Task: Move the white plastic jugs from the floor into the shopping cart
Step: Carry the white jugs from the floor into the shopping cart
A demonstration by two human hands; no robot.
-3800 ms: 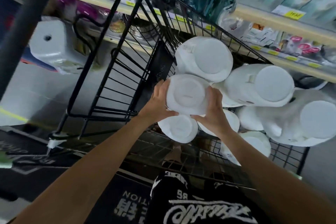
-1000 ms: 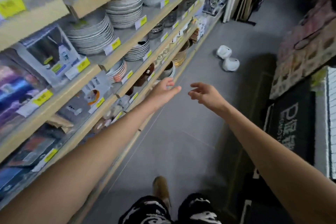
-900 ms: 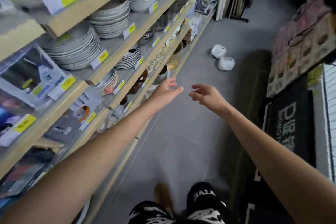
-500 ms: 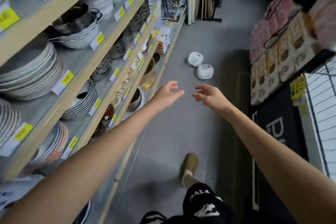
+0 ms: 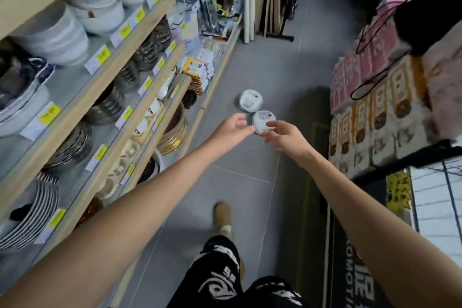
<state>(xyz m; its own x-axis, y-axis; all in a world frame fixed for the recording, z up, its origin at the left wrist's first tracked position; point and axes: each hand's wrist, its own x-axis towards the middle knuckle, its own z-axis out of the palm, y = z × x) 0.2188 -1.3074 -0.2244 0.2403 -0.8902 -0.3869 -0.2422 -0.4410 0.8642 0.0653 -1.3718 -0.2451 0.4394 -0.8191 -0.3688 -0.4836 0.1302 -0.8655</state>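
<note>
Two white jugs sit on the grey floor (image 5: 250, 182) ahead of us in the aisle, side by side and touching or nearly so. The farther jug (image 5: 249, 102) is close to the foot of the shelves (image 5: 105, 75), and the nearer jug (image 5: 263, 121) is just beside it, toward the middle of the aisle. Our left hand (image 5: 231, 131) and right hand (image 5: 286, 137) reach out in front, both empty, with fingers (image 5: 237, 117) loose and spread, gripping nothing. From here they seem to frame the nearer jug, but we judge it to be out of reach, since we are upright with one shoe (image 5: 222, 215) stepping forward.

To do this step well, we close the gap before grabbing and then bend at the knees instead of stretching. We take the nearer jug first, one palm on each side, because we cannot make out a handle from here. We lift it straight up so it does not knock its neighbour, and we keep our left elbow away from the stacked bowls (image 5: 100, 10). The cart is not plainly in view, so we expect to turn once we have the jug.
</note>
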